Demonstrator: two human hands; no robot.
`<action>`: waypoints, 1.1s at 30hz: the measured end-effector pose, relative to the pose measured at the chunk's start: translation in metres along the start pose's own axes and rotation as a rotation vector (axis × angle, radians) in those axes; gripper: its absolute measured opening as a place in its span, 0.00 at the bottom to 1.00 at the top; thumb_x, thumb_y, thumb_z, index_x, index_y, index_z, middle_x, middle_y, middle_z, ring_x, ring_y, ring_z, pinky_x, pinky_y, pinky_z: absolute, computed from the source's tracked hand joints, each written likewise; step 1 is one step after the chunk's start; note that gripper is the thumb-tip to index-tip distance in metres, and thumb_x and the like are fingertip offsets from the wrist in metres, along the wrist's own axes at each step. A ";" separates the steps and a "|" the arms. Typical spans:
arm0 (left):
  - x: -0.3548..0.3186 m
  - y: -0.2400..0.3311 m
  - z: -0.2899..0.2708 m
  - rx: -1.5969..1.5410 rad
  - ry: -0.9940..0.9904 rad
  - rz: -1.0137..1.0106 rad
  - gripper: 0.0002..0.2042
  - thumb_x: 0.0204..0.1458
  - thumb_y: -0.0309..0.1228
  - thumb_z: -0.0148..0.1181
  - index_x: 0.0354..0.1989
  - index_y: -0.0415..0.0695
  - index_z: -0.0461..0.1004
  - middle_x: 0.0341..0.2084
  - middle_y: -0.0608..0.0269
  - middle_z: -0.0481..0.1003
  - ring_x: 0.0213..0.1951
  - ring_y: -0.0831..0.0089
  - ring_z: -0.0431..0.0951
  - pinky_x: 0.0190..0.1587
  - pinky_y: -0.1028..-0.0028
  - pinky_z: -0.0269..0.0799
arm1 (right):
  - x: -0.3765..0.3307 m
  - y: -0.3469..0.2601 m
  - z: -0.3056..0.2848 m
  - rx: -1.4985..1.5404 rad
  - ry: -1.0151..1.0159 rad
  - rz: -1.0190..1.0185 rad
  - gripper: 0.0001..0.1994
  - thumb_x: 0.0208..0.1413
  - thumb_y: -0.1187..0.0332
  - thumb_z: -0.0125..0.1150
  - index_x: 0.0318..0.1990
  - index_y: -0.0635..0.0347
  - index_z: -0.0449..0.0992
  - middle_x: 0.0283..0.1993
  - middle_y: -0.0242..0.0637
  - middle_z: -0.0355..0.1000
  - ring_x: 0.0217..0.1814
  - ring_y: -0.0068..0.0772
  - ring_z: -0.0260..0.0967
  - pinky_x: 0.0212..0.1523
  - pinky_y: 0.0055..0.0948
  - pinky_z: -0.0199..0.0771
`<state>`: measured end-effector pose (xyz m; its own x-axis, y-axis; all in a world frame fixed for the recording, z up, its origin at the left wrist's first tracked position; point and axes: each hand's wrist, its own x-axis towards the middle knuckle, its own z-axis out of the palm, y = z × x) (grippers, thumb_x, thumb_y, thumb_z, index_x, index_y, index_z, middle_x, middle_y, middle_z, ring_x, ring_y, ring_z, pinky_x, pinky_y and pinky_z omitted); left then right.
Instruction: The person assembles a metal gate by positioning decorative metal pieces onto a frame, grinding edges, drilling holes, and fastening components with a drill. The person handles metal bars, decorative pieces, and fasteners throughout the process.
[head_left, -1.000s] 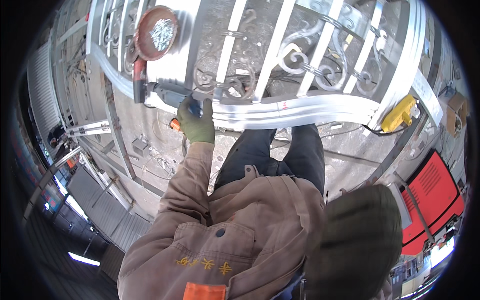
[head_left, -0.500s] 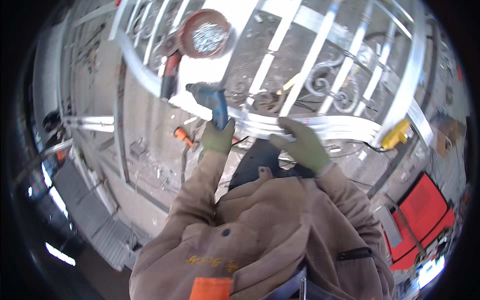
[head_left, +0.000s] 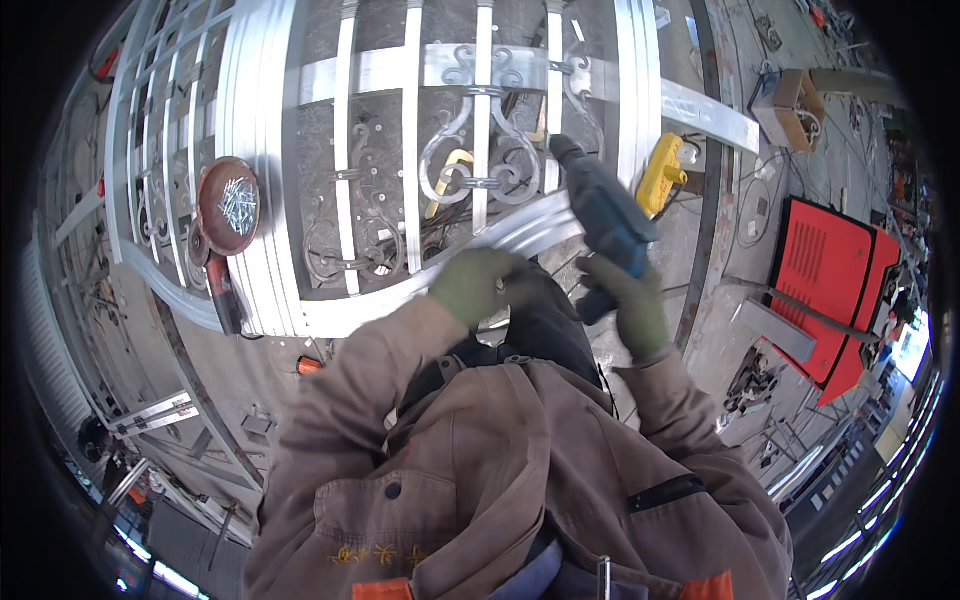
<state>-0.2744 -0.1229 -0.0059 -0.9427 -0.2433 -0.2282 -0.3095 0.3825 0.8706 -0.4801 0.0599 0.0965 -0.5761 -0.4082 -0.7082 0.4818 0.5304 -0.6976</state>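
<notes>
The blue power drill (head_left: 605, 215) is sitting in the right hand (head_left: 625, 300), whose gloved grip is wrapping tight around the handle while the nose is pointing up and away over the silver metal gate (head_left: 410, 150). Half a second ago it was in the left hand, so it has just been passed across. The left hand (head_left: 475, 285), now free of the tool, is pressing down on the curved bottom rail (head_left: 400, 290) of the gate, fingers curled over the bar. Beyond the hands, a round reddish dish of screws (head_left: 230, 205) is resting on the gate's left side, a yellow tool (head_left: 662, 172) is lying past the right upright, and a red machine case (head_left: 825, 285) is standing on the floor.
</notes>
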 end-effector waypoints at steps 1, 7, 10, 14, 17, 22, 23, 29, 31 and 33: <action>0.036 0.002 -0.006 0.132 0.068 -0.125 0.11 0.68 0.45 0.75 0.49 0.53 0.93 0.41 0.50 0.90 0.48 0.46 0.90 0.56 0.49 0.85 | 0.002 -0.011 -0.024 0.019 0.017 0.048 0.22 0.67 0.62 0.82 0.62 0.64 0.85 0.49 0.35 0.86 0.46 0.28 0.84 0.45 0.34 0.86; 0.189 -0.066 0.020 0.292 0.277 -0.164 0.16 0.70 0.45 0.70 0.59 0.53 0.90 0.55 0.51 0.90 0.54 0.44 0.89 0.60 0.47 0.83 | 0.036 -0.015 -0.085 0.143 -0.011 0.101 0.24 0.69 0.59 0.80 0.63 0.68 0.86 0.52 0.43 0.89 0.45 0.31 0.86 0.45 0.34 0.88; 0.216 -0.073 0.035 0.314 0.221 -0.209 0.17 0.73 0.44 0.66 0.64 0.57 0.89 0.60 0.56 0.88 0.59 0.46 0.88 0.65 0.45 0.81 | 0.051 -0.022 -0.084 0.096 -0.015 0.181 0.21 0.67 0.62 0.82 0.59 0.66 0.86 0.44 0.37 0.86 0.39 0.26 0.82 0.40 0.30 0.82; 0.225 -0.086 0.045 0.280 0.252 -0.194 0.14 0.71 0.39 0.71 0.60 0.52 0.92 0.55 0.54 0.91 0.56 0.46 0.89 0.64 0.51 0.82 | 0.075 -0.022 -0.079 -0.054 -0.047 0.203 0.19 0.66 0.63 0.83 0.57 0.65 0.85 0.40 0.35 0.85 0.36 0.24 0.80 0.39 0.28 0.80; 0.223 -0.092 0.046 0.274 0.259 -0.148 0.13 0.71 0.36 0.70 0.60 0.53 0.92 0.55 0.54 0.91 0.57 0.47 0.89 0.64 0.51 0.83 | 0.086 -0.028 -0.076 -0.153 -0.067 0.177 0.19 0.66 0.64 0.83 0.57 0.64 0.85 0.39 0.33 0.85 0.36 0.22 0.80 0.39 0.29 0.80; 0.218 -0.101 0.040 0.302 0.230 -0.089 0.17 0.68 0.31 0.70 0.63 0.55 0.91 0.56 0.56 0.90 0.56 0.48 0.90 0.64 0.52 0.83 | 0.100 -0.036 -0.075 -0.271 -0.087 0.176 0.19 0.66 0.63 0.83 0.58 0.62 0.85 0.39 0.32 0.84 0.36 0.21 0.79 0.38 0.29 0.80; 0.218 -0.101 0.038 0.303 0.225 -0.081 0.18 0.68 0.30 0.69 0.64 0.55 0.90 0.56 0.57 0.90 0.56 0.48 0.90 0.64 0.53 0.83 | 0.101 -0.038 -0.074 -0.287 -0.086 0.172 0.19 0.66 0.63 0.83 0.58 0.62 0.85 0.39 0.32 0.84 0.36 0.21 0.79 0.38 0.29 0.80; 0.216 -0.110 0.033 0.236 0.192 -0.060 0.21 0.66 0.26 0.69 0.66 0.56 0.88 0.56 0.59 0.90 0.56 0.50 0.90 0.64 0.53 0.82 | 0.100 -0.072 -0.049 -0.544 -0.089 0.107 0.25 0.64 0.60 0.82 0.63 0.65 0.84 0.38 0.35 0.85 0.37 0.25 0.82 0.41 0.33 0.82; 0.216 -0.113 0.035 0.183 0.199 -0.074 0.20 0.66 0.26 0.70 0.65 0.55 0.88 0.56 0.59 0.90 0.56 0.50 0.90 0.63 0.52 0.83 | 0.100 -0.090 -0.035 -0.694 -0.095 0.053 0.27 0.64 0.58 0.82 0.64 0.67 0.84 0.40 0.40 0.87 0.39 0.31 0.85 0.43 0.36 0.85; 0.217 -0.118 0.039 0.153 0.258 -0.056 0.17 0.67 0.27 0.70 0.63 0.54 0.88 0.56 0.58 0.90 0.56 0.50 0.90 0.62 0.52 0.83 | 0.103 -0.107 -0.020 -0.869 -0.110 -0.008 0.29 0.64 0.56 0.81 0.65 0.68 0.84 0.41 0.46 0.88 0.42 0.36 0.88 0.47 0.39 0.87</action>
<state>-0.4472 -0.1862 -0.1755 -0.8673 -0.4782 -0.1386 -0.3934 0.4876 0.7794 -0.6044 -0.0239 0.1000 -0.4891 -0.4596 -0.7413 -0.2216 0.8875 -0.4041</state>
